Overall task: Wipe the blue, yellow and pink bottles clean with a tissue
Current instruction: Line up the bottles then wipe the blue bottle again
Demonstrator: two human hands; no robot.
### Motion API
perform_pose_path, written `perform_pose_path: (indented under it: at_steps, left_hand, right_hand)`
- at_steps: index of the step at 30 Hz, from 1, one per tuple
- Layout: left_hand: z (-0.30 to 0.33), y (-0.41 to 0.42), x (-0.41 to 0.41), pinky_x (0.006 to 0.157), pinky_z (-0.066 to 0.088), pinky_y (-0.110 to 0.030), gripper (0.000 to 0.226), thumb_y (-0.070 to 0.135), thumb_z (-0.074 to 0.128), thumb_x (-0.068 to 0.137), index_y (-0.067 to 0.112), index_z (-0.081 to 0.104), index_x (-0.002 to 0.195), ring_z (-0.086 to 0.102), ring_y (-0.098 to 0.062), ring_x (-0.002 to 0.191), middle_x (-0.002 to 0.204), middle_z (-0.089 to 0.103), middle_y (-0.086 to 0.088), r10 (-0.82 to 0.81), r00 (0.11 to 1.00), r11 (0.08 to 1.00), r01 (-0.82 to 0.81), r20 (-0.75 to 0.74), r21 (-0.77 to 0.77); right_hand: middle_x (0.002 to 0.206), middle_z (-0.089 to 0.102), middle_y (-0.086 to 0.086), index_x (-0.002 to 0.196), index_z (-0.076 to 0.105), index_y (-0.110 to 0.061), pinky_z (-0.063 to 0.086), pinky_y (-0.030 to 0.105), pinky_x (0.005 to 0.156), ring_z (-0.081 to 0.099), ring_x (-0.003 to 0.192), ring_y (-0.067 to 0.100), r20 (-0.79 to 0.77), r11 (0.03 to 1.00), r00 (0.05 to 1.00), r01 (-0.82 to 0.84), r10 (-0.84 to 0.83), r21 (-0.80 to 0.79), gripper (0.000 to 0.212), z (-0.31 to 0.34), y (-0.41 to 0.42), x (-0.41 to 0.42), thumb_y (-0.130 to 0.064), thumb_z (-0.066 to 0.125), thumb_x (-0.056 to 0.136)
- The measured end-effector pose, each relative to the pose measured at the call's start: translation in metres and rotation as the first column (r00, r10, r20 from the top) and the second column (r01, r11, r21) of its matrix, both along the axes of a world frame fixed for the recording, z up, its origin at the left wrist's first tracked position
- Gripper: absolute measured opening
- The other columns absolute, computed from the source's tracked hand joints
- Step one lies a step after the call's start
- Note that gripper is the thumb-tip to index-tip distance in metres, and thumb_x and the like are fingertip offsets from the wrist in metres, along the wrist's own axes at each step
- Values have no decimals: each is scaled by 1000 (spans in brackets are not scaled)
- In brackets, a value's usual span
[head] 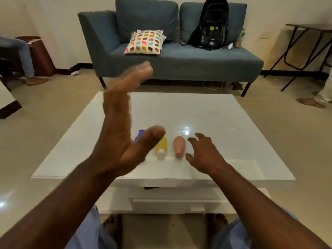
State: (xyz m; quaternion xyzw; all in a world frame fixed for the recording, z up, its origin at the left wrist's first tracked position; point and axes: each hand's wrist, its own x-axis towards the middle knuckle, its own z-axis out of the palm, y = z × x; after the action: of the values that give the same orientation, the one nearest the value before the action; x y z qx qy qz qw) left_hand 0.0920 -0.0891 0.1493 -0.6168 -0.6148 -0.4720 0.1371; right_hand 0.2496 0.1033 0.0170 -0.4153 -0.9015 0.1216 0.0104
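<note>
Three small bottles lie side by side on the white glossy table [224,123], caps toward me. The blue bottle [139,134] is mostly hidden behind my left hand [122,126], which is raised high above the table, blurred, fingers spread and holding nothing. The yellow bottle [161,147] with a white cap lies in the middle, partly covered by my left thumb. The pink bottle [179,146] lies on the right. My right hand [204,153] hovers low just right of the pink bottle, fingers apart and curled, empty. No tissue is visible.
A blue sofa [179,62] stands behind the table with a patterned cushion [145,42] and a black backpack [210,26]. A folding side table [309,44] is at the right. Other people's legs show at the far left and right. My knees and feet are below the table edge.
</note>
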Motion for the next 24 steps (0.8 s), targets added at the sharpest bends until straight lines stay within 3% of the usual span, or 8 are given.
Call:
perform_pose_path:
  at_steps: [3, 6, 8, 10, 15, 17, 20, 24]
  left_hand:
    - [-51, 23, -30, 107, 43, -46, 60, 60, 48, 90, 24, 51, 138, 46, -14, 131, 143, 53, 4, 140, 990, 936, -128, 13, -329]
    - [-109, 32, -59, 103, 45, -36, 52, 52, 58, 90, 26, 52, 135, 54, -20, 124, 137, 57, 3, 303, 951, 789, -213, 65, -577]
    - [-137, 34, -72, 97, 45, -34, 57, 45, 65, 90, 21, 48, 139, 56, -24, 121, 139, 56, -4, 348, 937, 654, -242, 1, -717]
    - [-147, 41, -76, 95, 47, -34, 67, 48, 65, 89, 18, 42, 144, 56, -26, 122, 143, 52, -7, 385, 922, 541, -268, -48, -798]
    - [-165, 60, -91, 84, 55, -39, 65, 61, 51, 91, 18, 43, 139, 61, -26, 105, 131, 58, -9, 398, 904, 483, -349, -153, -803]
    - [-170, 64, -91, 82, 56, -41, 65, 62, 49, 91, 15, 44, 137, 61, -26, 101, 124, 60, -9, 427, 889, 458, -369, -164, -809]
    - [-173, 71, -91, 79, 56, -38, 67, 55, 61, 89, 12, 43, 136, 61, -26, 101, 123, 59, -12, 462, 876, 428, -356, -138, -831]
    - [-165, 74, -93, 71, 55, -33, 66, 46, 72, 85, 11, 46, 134, 62, -24, 97, 120, 57, -12, 575, 816, 402, -215, 63, -890]
  right_hand:
    - [171, 25, 9, 161, 37, -22, 37, 45, 120, 28, 155, 32, -37, 998, 998, 57, -58, -31, 73, 5, 9, -6, -48, 64, 99]
    - [164, 35, 11, 162, 35, -21, 41, 45, 114, 35, 149, 36, -5, 986, 990, 138, -139, -97, 78, 6, 14, -7, -51, 65, 97]
    - [160, 37, 12, 163, 32, -25, 45, 44, 110, 39, 145, 39, 80, 973, 983, 174, -163, -151, 78, 2, 17, -7, -52, 64, 97]
    - [154, 43, 11, 160, 37, -29, 48, 42, 105, 47, 139, 37, 162, 972, 978, 160, -133, -171, 70, -6, 19, -8, -47, 64, 98]
    - [123, 65, 10, 122, 71, -18, 55, 35, 91, 66, 110, 29, 181, 993, 981, 85, -70, -78, 25, -17, 20, -20, -17, 64, 99]
    - [114, 72, 8, 115, 74, -15, 53, 31, 82, 69, 103, 27, 115, 992, 989, 98, -89, -75, 20, -13, 20, -24, -13, 64, 98]
    - [103, 74, 6, 112, 73, -17, 55, 33, 79, 69, 94, 26, -127, 985, 980, 140, -152, -99, 17, -4, 21, -29, -17, 72, 95]
    - [97, 72, -6, 102, 74, -24, 54, 27, 75, 68, 92, 16, -431, 977, 881, 134, -193, -165, 8, 5, 18, -36, -28, 76, 95]
